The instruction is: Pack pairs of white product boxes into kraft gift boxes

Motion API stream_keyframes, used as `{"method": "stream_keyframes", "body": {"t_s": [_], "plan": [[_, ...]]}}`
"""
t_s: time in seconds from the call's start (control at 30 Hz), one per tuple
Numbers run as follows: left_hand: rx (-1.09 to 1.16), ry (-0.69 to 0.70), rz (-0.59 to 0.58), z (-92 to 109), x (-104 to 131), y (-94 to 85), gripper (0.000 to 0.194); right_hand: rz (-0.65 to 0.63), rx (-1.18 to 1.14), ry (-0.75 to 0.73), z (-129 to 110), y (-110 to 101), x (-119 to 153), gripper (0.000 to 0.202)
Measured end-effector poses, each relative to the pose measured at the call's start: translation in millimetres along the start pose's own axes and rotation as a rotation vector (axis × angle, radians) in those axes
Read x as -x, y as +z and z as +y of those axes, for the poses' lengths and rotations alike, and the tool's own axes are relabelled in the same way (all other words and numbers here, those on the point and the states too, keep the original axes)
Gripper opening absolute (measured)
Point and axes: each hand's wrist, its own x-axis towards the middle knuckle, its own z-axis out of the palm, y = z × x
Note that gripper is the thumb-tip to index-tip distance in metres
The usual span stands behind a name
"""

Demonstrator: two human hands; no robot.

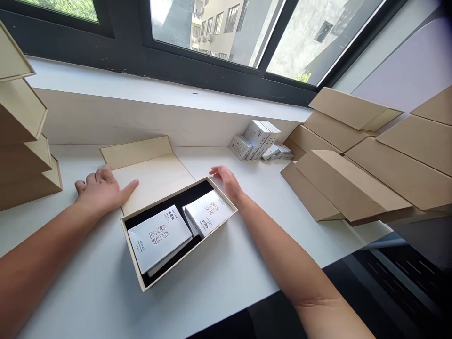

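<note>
A cream gift box [173, 268] with a black lining stands on the white table, its hinged lid [151, 181] folded back flat behind it. Two white printed cartons lie inside: a left carton [158, 238] and a right carton [208, 212], both slightly tilted. My left hand [102, 188] rests at the lid's left edge, fingers spread and thumb over the lid. Beyond the box's right end is my right hand [228, 181], its fingers stretched out and holding nothing; whether it touches the box wall I cannot tell.
Several small white cartons [256, 141] are stacked against the wall behind. Brown folding boxes [356, 183] pile up at the right, and more cream-and-brown boxes [24, 141] stand stacked at the left. A window sill [169, 94] runs along the back. The table's front edge slopes across the lower right.
</note>
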Motion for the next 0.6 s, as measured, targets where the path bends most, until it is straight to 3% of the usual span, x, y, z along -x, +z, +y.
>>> {"method": "stream_keyframes", "body": {"t_s": [0.03, 0.1, 0.17, 0.27, 0.37, 0.43, 0.53, 0.6], "plan": [[0.008, -0.069, 0.098, -11, -5, 7.1, 0.078, -0.065, -0.024, 0.018, 3, 3, 0, 0.064], [0.090, 0.001, 0.213, -26, -14, 15.1, 0.079, -0.228, -0.101, 0.068, -1, 6, 3, 0.068], [0.176, 0.090, 0.237, -34, -18, 15.1, 0.077, -0.413, -0.209, 0.163, -12, 6, 11, 0.073], [0.332, -0.074, 0.216, -31, -16, 5.0, 0.083, -0.584, -0.324, 0.275, -29, 5, 22, 0.072], [0.676, -0.203, 0.234, -12, -8, -9.7, 0.088, -0.523, -0.329, 0.264, -31, 9, 24, 0.071], [0.850, -0.187, 0.278, 8, -3, -22.5, 0.072, -0.409, -0.298, 0.207, -23, 14, 19, 0.076], [0.865, -0.042, 0.315, 38, 9, -52.8, 0.047, -0.255, -0.176, 0.126, -12, 14, 6, 0.091], [0.785, 0.141, 0.291, 54, 23, -81.0, 0.051, -0.182, -0.108, 0.110, -8, 7, -2, 0.102]]}}
